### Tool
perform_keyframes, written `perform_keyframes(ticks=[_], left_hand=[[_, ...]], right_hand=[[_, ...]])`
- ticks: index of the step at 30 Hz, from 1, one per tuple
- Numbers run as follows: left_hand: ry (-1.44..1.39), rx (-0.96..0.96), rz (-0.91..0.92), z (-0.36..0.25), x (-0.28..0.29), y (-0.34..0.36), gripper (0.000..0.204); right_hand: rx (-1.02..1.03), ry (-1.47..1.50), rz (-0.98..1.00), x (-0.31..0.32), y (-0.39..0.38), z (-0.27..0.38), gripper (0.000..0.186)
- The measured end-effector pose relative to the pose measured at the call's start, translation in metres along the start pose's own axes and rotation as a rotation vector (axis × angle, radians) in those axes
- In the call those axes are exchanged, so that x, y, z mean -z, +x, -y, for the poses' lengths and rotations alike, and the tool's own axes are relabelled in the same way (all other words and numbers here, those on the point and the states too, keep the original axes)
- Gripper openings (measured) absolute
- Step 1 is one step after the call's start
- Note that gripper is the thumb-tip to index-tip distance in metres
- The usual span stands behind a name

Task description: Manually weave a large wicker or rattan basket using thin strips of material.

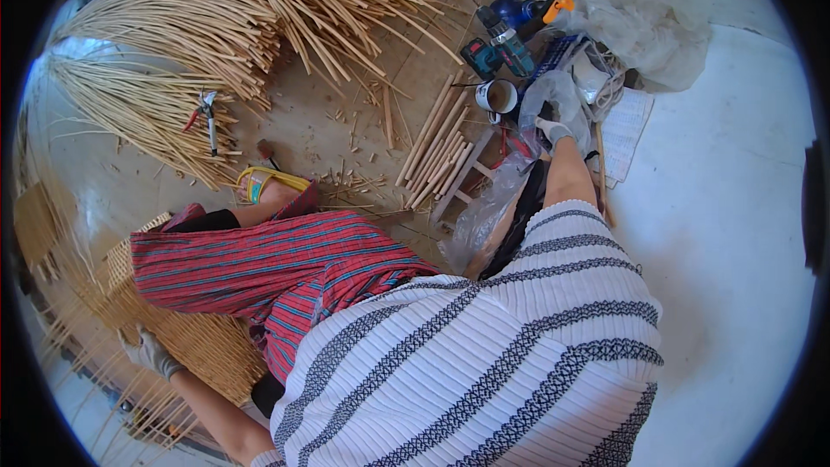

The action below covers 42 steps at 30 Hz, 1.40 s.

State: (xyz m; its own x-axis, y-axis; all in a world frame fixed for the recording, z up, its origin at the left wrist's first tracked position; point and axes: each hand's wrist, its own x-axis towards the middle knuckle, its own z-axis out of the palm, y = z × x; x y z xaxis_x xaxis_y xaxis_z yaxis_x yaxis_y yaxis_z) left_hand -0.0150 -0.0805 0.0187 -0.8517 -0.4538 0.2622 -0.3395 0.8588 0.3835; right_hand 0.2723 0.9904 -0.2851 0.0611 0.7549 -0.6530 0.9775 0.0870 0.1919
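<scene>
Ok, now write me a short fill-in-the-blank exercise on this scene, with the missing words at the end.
1. The hand at the wickerwork is the person's ____ one.
2. The right hand is beside crumpled, see-through sheeting made of ____.
3. The sandal has a strap coloured ____.
4. Near the white cup lies a teal-and-black cordless ____.

Missing words: left; plastic; yellow; drill.
</scene>
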Motion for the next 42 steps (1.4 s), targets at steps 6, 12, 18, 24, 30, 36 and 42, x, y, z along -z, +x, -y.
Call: perform_keyframes(ticks=[6,12,18,24,30,36,42], left_hand=[[0.287,0.000,0.070,0.001,0.027,-0.031,0.059],[0.448,-0.085,0.022,0.023,-0.004,-0.053,0.059],[0.544,-0.211,-0.023,0.030,-0.006,-0.048,0.058],[0.579,-0.274,-0.050,0.039,-0.005,-0.053,0.062],[0.528,-0.294,-0.027,0.040,-0.006,-0.052,0.060],[0.455,-0.204,-0.021,0.043,-0.006,-0.055,0.061],[0.529,-0.243,-0.059,0.036,-0.006,-0.056,0.060]], right_hand=[[0.025,0.212,0.135,-0.023,-0.036,0.007,0.079],[-0.055,-0.038,-0.192,0.029,-0.078,0.035,0.083],[0.068,-0.101,-0.242,0.051,-0.165,0.034,0.083],[0.111,-0.222,-0.295,0.043,-0.156,0.023,0.077],[0.082,-0.218,-0.336,0.035,-0.147,0.019,0.085],[0.106,-0.162,-0.294,0.034,-0.153,0.022,0.086],[0.082,-0.146,-0.224,0.032,-0.152,0.023,0.089]])
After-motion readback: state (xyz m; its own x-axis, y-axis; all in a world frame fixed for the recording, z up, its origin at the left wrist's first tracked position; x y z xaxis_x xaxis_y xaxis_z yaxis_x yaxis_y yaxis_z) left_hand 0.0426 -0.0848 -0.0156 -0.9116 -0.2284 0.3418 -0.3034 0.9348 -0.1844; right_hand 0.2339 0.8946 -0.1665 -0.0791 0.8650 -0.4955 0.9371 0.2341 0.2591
